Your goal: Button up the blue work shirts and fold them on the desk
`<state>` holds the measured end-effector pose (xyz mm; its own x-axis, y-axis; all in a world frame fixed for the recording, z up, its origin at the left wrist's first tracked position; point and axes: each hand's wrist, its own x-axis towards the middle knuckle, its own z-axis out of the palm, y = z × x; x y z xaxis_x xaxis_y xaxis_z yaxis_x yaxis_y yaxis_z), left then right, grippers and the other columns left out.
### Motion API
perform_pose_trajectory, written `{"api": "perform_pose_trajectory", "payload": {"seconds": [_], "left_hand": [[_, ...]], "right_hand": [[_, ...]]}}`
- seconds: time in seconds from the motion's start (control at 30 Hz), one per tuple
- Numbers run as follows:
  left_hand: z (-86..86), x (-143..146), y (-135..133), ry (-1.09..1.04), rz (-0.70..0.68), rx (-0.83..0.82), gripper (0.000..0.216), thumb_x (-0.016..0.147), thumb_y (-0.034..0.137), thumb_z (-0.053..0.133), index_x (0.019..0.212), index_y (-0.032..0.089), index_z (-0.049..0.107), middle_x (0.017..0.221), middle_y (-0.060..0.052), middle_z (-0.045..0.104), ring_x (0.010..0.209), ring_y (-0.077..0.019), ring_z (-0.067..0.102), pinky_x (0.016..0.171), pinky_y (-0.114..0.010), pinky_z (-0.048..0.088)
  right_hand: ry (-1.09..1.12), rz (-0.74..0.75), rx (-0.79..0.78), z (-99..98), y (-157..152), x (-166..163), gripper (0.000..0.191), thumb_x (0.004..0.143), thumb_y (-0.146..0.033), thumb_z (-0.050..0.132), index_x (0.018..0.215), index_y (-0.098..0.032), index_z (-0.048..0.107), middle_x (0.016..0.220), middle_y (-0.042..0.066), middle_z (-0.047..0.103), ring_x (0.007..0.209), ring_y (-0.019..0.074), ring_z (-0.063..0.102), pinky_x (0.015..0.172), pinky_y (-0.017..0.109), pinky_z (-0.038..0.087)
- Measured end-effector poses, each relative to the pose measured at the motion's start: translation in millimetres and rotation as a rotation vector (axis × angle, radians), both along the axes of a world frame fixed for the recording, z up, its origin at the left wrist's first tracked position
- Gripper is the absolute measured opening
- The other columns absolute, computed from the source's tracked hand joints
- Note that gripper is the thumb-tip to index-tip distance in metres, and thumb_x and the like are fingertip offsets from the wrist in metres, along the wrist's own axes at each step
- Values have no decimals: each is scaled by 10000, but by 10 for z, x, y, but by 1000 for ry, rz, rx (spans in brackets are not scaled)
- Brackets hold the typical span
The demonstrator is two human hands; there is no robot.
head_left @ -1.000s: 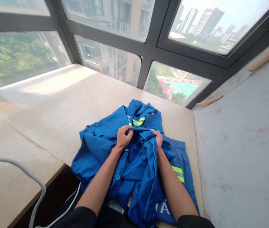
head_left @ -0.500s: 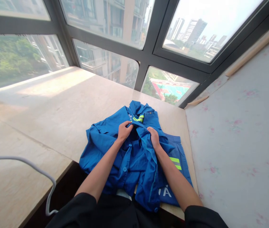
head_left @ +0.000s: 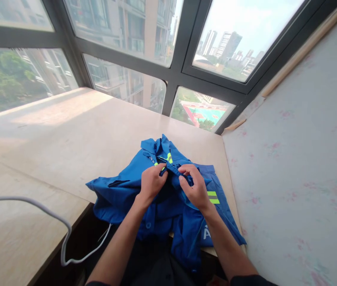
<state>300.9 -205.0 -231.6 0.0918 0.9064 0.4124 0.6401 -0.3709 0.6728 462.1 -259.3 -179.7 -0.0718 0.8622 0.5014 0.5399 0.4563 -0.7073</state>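
A blue work shirt (head_left: pixel 120 190) with yellow-green reflective stripes lies crumpled on the pale wooden counter (head_left: pixel 76 135), its hem hanging over the front edge. My left hand (head_left: pixel 151 183) pinches the left front edge of the shirt just below the collar. My right hand (head_left: pixel 194 187) is closed on the opposite front edge, fingertips almost meeting the left hand's. A row of blue buttons runs down the placket under my left forearm. White lettering shows on the cloth near my right forearm.
A white cable (head_left: pixel 52 216) loops over the lower counter section at the left and drops into the dark gap. Dark-framed windows (head_left: pixel 171 75) close the back. A pale wall with pink flecks (head_left: pixel 299 174) rises directly right of the shirt.
Both hands have come closer together at the shirt's upper front. The shirt has been pulled toward me and looks flatter on its left side. The view has tilted slightly.
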Motion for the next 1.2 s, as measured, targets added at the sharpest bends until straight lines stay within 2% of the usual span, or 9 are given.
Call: {"api": "perform_pose_trajectory", "payload": {"seconds": [0.1, 0.2, 0.33, 0.43, 0.63, 0.8, 1.03, 1.2], "left_hand": [[-184, 33, -10, -51, -63, -42, 272, 800, 188, 604, 1039, 216, 731, 998, -84, 765, 896, -261, 712, 785, -339, 525], [-363, 1, 7, -141, -152, -86, 290, 776, 171, 621, 1041, 218, 729, 1013, -67, 764, 916, -240, 711, 817, -330, 532], [-595, -70, 42, -234, -238, -150, 220, 787, 189, 621, 971, 202, 742, 966, -56, 769, 876, -213, 711, 806, -312, 537], [-690, -95, 60, -234, -263, -170, 200, 791, 181, 621, 939, 199, 754, 947, -58, 771, 873, -213, 710, 813, -316, 533], [-738, -101, 47, -249, -286, -166, 191, 845, 296, 661, 981, 221, 772, 955, -57, 771, 870, -200, 703, 819, -304, 525], [-754, -111, 43, -226, -309, -168, 199, 872, 327, 651, 979, 221, 781, 871, -51, 757, 793, -175, 667, 764, -283, 502], [-745, -124, 54, -253, -346, -159, 214, 897, 334, 609, 931, 220, 787, 732, -28, 686, 701, -148, 603, 683, -258, 457], [-733, -138, 47, -318, -355, -185, 230, 889, 347, 611, 910, 202, 789, 716, -33, 674, 675, -149, 590, 660, -261, 449]], "right_hand": [[-204, 72, 35, -66, 69, -79, 307, 858, -197, 577, 1160, -238, 618, 1163, 94, 648, 1134, 266, 573, 1002, 442, 449], [-308, 65, -22, -243, 191, -94, 313, 876, -239, 601, 1188, -236, 633, 1155, 105, 670, 1114, 281, 588, 983, 467, 466], [-333, 98, -91, -489, 317, -54, 187, 920, -270, 581, 1048, -246, 714, 1008, 80, 721, 975, 256, 637, 893, 425, 504], [-270, 101, -126, -598, 360, -15, 185, 935, -285, 563, 968, -237, 738, 958, 72, 735, 930, 241, 654, 873, 393, 505], [21, 39, -299, -725, 431, 64, 213, 893, -369, 586, 850, -216, 729, 884, 52, 738, 862, 223, 669, 833, 342, 511], [143, 20, -429, -845, 483, 112, 230, 840, -406, 616, 792, -198, 700, 819, 37, 719, 780, 210, 646, 767, 324, 503], [182, 18, -447, -863, 456, 94, 222, 840, -397, 617, 784, -193, 685, 816, 35, 709, 783, 202, 635, 764, 311, 490], [142, 9, -404, -821, 411, 52, 223, 866, -388, 597, 794, -194, 682, 811, 33, 708, 789, 203, 639, 771, 308, 488]]}}
